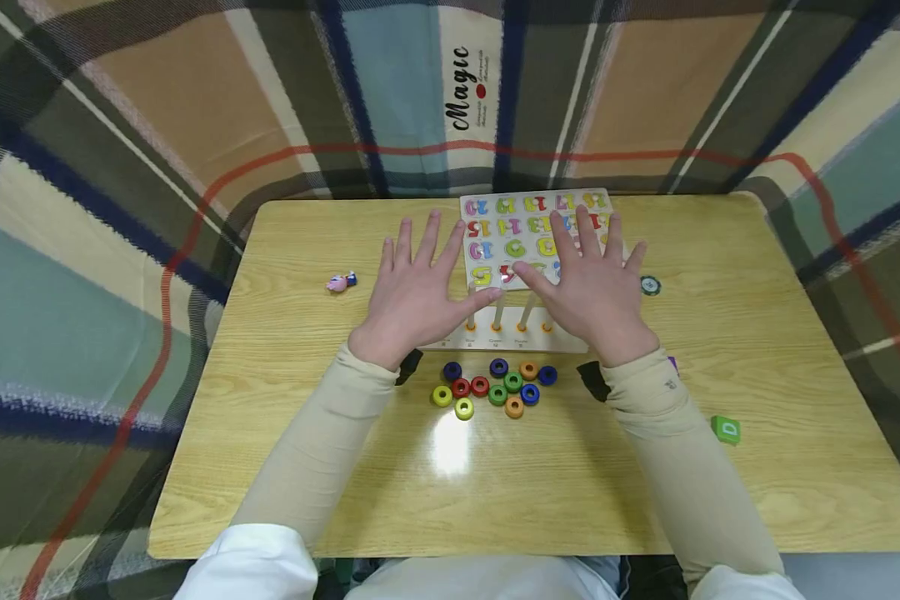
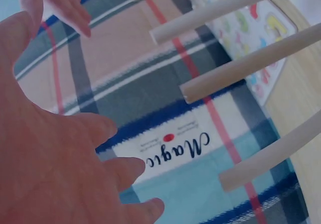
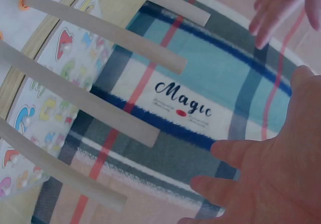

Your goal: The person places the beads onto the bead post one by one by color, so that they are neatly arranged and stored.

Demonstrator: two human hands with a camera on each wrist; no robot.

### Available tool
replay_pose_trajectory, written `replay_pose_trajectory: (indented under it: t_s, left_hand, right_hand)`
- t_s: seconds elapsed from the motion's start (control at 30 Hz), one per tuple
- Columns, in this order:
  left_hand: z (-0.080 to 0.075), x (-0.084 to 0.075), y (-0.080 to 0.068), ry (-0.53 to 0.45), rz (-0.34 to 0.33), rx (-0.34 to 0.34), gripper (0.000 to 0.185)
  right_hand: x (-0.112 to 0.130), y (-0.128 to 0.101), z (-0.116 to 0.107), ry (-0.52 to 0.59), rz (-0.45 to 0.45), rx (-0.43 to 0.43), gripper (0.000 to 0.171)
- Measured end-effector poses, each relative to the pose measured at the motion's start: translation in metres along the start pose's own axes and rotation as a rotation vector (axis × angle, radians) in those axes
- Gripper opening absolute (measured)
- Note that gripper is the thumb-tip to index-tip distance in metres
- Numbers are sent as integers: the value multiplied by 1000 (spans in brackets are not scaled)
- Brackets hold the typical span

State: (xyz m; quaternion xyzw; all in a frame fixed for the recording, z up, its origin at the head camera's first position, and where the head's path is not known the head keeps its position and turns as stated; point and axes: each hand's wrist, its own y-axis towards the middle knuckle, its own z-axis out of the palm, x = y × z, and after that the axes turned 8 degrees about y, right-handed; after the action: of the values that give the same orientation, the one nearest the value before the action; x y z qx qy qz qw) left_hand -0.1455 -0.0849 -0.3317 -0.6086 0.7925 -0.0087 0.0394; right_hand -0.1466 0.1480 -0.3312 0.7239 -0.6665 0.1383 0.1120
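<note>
Wooden table (image 1: 757,350) against plaid blanket (image 1: 157,125), number puzzle board (image 1: 528,225) atop.

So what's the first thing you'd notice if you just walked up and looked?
Two open hands, the left hand and the right hand, hover spread flat over a pale wooden peg board with upright dowels mid-table. Just in front of them lies a cluster of small colourful wooden rings, and behind sits a white number puzzle board with bright pieces.
</note>
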Motion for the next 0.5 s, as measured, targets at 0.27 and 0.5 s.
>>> replay_pose_trajectory:
  t_s: [0.27,0.5]
  left_hand:
    - [5,3,3,-9,-1,16,99]
    - [6,13,4,-2,14,47,93]
  right_hand:
    - [2,-1,1,3,4,31,95]
    - [11,-11,10,43,-136,-41,82]
